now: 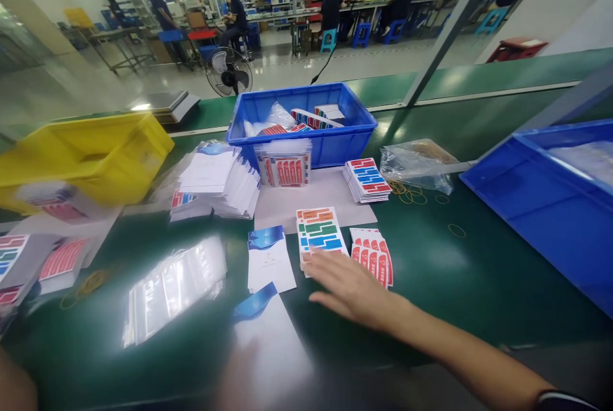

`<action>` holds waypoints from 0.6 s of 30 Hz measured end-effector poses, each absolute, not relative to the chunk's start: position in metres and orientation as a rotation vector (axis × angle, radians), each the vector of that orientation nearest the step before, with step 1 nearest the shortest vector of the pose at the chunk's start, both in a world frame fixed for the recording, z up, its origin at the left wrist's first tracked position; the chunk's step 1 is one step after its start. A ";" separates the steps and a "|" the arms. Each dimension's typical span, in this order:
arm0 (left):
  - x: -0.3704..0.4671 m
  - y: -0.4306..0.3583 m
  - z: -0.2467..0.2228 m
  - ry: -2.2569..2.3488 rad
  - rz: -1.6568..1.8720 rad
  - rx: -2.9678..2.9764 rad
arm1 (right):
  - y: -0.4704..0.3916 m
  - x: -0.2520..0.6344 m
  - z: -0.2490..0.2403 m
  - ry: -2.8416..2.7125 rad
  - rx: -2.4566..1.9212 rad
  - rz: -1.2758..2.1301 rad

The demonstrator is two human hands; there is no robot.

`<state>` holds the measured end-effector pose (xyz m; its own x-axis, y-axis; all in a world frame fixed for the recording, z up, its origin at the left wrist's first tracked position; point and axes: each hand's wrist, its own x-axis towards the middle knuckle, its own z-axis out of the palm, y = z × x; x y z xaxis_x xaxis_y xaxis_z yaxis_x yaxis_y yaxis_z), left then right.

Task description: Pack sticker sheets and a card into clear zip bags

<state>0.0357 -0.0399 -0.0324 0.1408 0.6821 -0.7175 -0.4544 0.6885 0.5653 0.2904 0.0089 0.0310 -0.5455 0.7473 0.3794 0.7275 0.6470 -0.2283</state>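
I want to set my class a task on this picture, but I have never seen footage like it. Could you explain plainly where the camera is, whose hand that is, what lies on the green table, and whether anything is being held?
There is no machine here. The one picture comes from a camera worn on a person's head, looking forward and down, so the arm reaching in from the lower right is the wearer's own right hand. It lies flat and open, fingers over the near edge of a stack of coloured sticker sheets, beside a stack of red sheets. It holds nothing. Only a blurred bit of skin shows at the lower left corner, so the left hand cannot be judged.

On the green table also lie white cards with blue corners, clear bags, rubber bands, a blue bin and a yellow bin. Other people work far behind.
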 end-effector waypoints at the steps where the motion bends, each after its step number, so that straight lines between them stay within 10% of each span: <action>1: 0.035 -0.040 -0.031 1.151 0.814 0.223 | 0.015 0.302 0.030 -2.444 -1.314 0.050; 18: 0.070 -0.034 -0.029 1.004 0.579 0.269 | -0.005 0.325 0.011 -2.234 -1.293 -0.118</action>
